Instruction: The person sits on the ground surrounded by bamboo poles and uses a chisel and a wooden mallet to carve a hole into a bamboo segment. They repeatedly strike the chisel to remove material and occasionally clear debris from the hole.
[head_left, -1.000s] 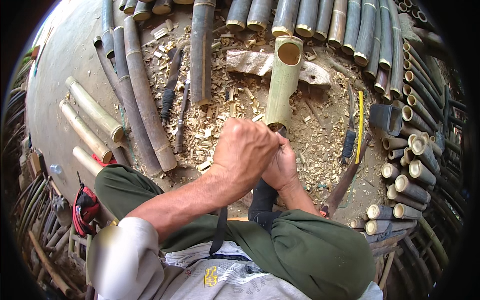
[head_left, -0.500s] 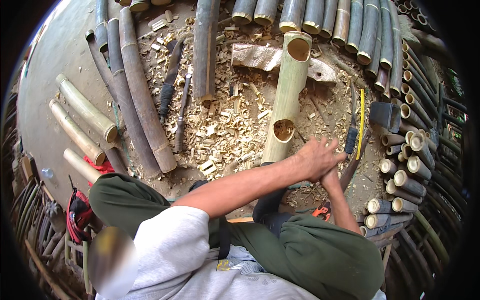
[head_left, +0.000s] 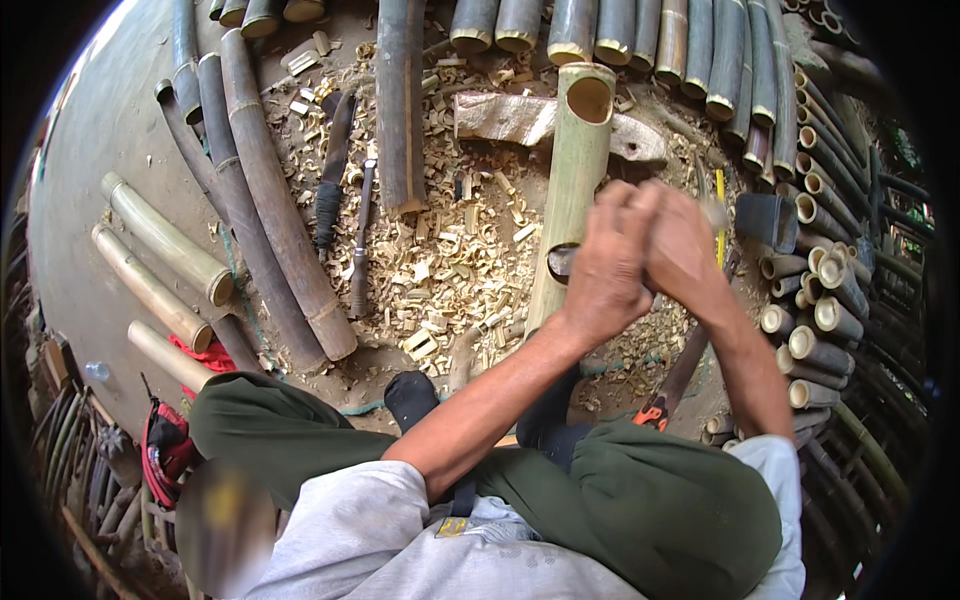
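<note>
My left hand is closed beside the lower opening of a pale green bamboo tube. Pressed against it, my right hand is closed too. A grey metal blade tip shows in the opening, apparently part of a tool gripped between both hands. Fingers hide most of that tool, so its kind is unclear. A blurred pale end sticks out past the right hand. The tube leans over a rough wooden block, and another round hole is cut near its far end.
Wood chips litter the ground. A black-handled knife and a slim metal tool lie at left, near dark bamboo poles. An orange-handled saw lies near my right knee. Cut bamboo pieces are stacked at right.
Both hands have moved up and come together closer to the tube's lower opening. A blade tip now shows there. My right forearm has swung up into fuller view.
</note>
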